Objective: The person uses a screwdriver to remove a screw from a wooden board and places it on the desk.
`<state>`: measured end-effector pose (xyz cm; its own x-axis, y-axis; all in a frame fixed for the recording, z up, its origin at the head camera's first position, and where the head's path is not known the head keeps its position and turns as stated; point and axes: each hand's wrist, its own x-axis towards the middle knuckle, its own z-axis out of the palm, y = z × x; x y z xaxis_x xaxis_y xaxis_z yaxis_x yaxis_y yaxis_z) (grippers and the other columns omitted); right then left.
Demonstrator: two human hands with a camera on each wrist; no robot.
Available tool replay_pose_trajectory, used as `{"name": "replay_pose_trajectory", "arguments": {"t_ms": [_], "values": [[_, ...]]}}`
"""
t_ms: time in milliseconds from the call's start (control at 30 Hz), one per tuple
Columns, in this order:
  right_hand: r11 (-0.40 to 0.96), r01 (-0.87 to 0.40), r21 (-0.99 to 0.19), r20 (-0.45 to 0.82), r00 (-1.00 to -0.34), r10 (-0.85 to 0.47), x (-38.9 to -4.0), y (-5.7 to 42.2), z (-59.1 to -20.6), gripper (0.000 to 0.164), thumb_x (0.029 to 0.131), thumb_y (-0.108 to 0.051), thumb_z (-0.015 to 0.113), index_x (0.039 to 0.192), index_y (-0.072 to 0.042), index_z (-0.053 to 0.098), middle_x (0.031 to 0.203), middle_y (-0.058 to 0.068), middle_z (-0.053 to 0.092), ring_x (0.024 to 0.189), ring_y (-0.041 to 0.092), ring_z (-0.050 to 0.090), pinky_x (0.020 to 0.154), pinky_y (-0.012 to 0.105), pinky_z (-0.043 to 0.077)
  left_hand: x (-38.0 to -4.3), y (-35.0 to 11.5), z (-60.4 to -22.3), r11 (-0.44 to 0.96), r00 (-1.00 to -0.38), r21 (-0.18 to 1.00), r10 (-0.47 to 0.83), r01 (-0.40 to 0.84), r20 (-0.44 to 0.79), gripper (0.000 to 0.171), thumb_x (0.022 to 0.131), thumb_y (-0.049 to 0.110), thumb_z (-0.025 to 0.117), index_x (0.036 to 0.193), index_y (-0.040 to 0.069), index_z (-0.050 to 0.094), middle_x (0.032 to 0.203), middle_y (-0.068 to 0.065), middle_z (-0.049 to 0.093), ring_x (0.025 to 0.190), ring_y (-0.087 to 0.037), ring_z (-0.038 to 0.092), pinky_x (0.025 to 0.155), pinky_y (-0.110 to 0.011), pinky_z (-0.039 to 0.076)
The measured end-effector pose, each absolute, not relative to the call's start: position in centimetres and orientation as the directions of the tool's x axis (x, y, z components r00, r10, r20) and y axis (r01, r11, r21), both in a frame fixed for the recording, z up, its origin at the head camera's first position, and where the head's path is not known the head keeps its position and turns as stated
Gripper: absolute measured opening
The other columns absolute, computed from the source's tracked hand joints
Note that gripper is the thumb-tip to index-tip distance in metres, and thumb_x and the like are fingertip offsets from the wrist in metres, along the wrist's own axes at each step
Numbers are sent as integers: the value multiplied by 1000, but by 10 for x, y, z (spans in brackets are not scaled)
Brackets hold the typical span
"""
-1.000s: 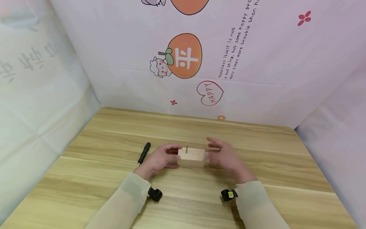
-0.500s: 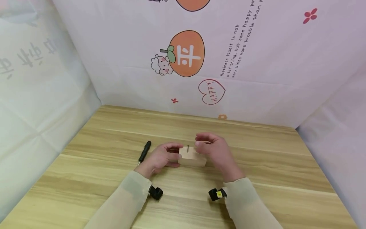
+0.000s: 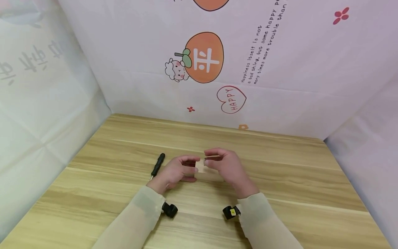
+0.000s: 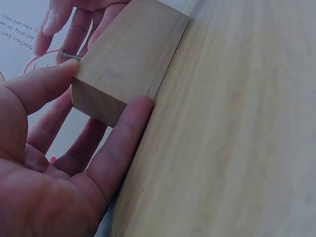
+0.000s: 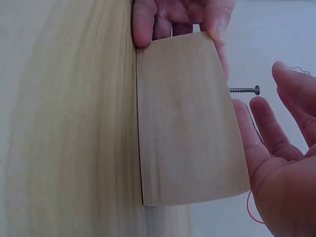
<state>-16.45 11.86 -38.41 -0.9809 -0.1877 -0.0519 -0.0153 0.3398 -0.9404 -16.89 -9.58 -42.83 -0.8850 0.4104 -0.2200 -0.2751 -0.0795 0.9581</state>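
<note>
A pale wooden block [image 3: 209, 176] lies on the table. A metal screw [image 5: 244, 90] stands partway out of its top face. My left hand [image 3: 174, 172] grips the block's left end, with the thumb at the top edge and a finger low on the near side in the left wrist view. My right hand [image 3: 230, 169] is over the block's right part. In the right wrist view its thumb and fingers are spread around the screw, with a gap between them and the screw head. From the head view, this hand covers most of the block's top.
A black-handled screwdriver [image 3: 158, 165] lies on the wood-grain table [image 3: 280, 173], left of my left hand. White printed cloth [image 3: 149, 97] rises behind the table's back edge and along both sides. Each wrist carries a small black camera.
My right hand has moved left from the block's right end to over its top, around the screw. The left hand has kept its grip, and the block has hardly moved.
</note>
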Motion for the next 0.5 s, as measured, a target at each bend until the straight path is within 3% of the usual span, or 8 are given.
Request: {"name": "replay_pose_trajectory", "arguments": {"t_ms": [500], "values": [[467,-83,-880,19,-990,-139,-165,102,-388,12,88,-10,77,97,-17,79,95,-5,70,87,18,62,72,35,54,-169,-96,-429,-77,-891,958,393,-277,-226,43,92,-2,69,134,1,60,126,-19,54,99,-27,61,82,-47,58]]}}
